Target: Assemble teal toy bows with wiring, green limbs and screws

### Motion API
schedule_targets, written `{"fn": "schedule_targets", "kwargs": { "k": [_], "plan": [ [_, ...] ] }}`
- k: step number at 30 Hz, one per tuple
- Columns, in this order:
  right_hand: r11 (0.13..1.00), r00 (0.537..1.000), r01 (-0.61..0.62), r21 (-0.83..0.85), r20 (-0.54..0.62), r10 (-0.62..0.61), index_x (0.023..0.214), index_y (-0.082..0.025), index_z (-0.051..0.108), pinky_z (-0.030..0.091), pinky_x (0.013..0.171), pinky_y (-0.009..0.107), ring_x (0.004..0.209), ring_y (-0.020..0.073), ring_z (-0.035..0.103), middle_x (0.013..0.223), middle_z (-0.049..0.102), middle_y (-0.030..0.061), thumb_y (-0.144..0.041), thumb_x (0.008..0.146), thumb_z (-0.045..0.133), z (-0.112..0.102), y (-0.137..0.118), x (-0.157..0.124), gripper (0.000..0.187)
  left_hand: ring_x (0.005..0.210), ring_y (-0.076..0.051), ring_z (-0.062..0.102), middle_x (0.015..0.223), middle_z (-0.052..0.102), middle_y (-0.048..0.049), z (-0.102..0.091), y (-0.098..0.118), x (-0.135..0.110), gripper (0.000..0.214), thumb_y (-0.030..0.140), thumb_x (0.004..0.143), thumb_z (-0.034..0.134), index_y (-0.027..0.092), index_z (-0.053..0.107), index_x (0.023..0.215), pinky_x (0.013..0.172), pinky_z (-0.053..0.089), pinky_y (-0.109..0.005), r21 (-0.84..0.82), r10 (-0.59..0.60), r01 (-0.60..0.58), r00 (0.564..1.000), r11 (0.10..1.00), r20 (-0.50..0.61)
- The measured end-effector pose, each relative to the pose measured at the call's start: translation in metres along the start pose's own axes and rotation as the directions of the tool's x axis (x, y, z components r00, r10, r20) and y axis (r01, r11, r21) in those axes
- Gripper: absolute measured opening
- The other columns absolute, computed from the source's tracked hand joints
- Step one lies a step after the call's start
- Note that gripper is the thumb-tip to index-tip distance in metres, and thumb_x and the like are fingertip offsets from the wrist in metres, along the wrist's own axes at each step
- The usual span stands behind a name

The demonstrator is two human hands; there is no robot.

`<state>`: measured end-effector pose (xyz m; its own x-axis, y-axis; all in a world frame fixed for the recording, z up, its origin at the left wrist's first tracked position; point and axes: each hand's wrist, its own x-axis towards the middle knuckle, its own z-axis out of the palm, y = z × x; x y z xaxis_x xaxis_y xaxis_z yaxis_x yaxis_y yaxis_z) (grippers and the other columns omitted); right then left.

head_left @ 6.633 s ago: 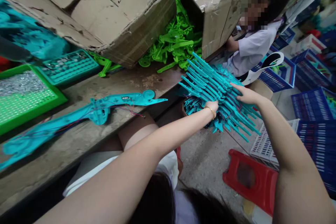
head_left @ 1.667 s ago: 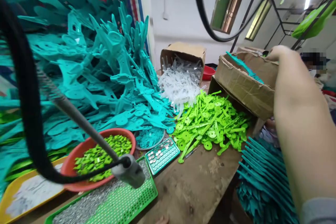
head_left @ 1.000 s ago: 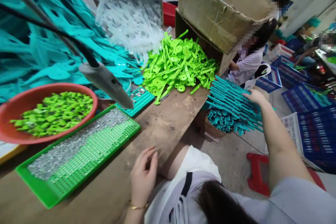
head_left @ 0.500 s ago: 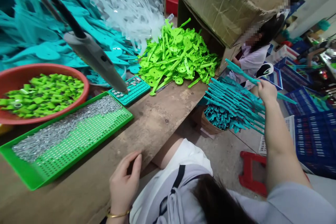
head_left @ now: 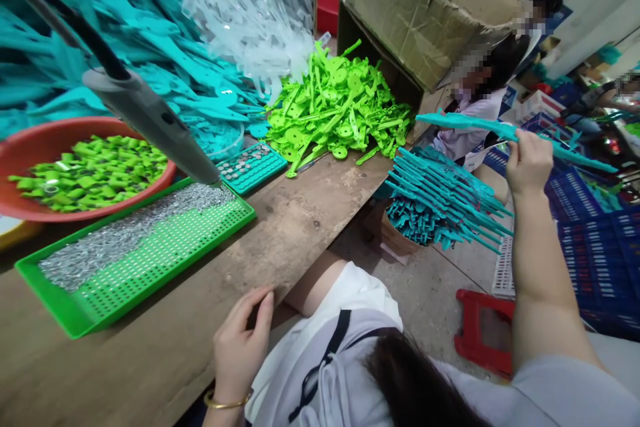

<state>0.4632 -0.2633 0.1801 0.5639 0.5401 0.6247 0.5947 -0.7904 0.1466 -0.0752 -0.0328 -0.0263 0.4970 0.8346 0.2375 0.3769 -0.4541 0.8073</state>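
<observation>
My right hand (head_left: 531, 163), raised at the right, grips a long, thin teal plastic piece (head_left: 465, 121) near its middle. The piece lies nearly level above a stack of similar teal plastic pieces (head_left: 445, 193) piled over a carton beside the table, apart from that stack. My left hand (head_left: 244, 333), with a gold bangle at the wrist, rests at the near edge of the wooden table (head_left: 300, 220). Its fingers are loosely bent, a gap shows between thumb and forefinger, and nothing is seen in it.
A green tray (head_left: 165, 263) of small metal pins, a red basin (head_left: 30, 137) of lime parts and a grey hanging tool (head_left: 150, 123) are at left. Lime pieces (head_left: 340, 100) heap before a cardboard box (head_left: 395, 13). A red stool (head_left: 467, 327) and blue crates (head_left: 600, 253) stand right.
My right hand has moved to the right and slightly up, carrying the teal piece farther over the crates. My left hand stays at the table edge. The view has shifted slightly.
</observation>
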Motion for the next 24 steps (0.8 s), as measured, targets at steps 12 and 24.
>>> {"fn": "schedule_targets", "kwargs": {
  "k": [12, 24],
  "plan": [
    [0.998, 0.998, 0.056, 0.029, -0.007, -0.056, 0.133, -0.007, 0.053, 0.032, 0.107, 0.045, 0.122, 0.0304, 0.050, 0.131, 0.059, 0.0237, -0.041, 0.101, 0.022, 0.012, 0.003, 0.034, 0.056, 0.094, -0.020, 0.069, 0.100, 0.074, -0.0053, -0.004, -0.003, -0.012, 0.025, 0.040, 0.092, 0.057, 0.021, 0.072, 0.097, 0.092, 0.053, -0.032, 0.040, -0.044, 0.045, 0.999, 0.998, -0.030],
    [0.998, 0.997, -0.031, 0.063, -0.069, 0.035, 0.124, -0.008, 0.060, 0.038, 0.102, 0.046, 0.116, 0.0312, 0.056, 0.123, 0.064, 0.0224, -0.039, 0.098, 0.027, 0.018, 0.012, 0.002, 0.052, 0.089, -0.018, 0.070, 0.096, 0.075, -0.0043, 0.012, 0.033, 0.025, 0.022, 0.036, 0.091, 0.058, 0.020, 0.072, 0.096, 0.087, 0.055, -0.028, -0.020, 0.093, -0.092, 0.990, 0.996, 0.107]
  ]
}}
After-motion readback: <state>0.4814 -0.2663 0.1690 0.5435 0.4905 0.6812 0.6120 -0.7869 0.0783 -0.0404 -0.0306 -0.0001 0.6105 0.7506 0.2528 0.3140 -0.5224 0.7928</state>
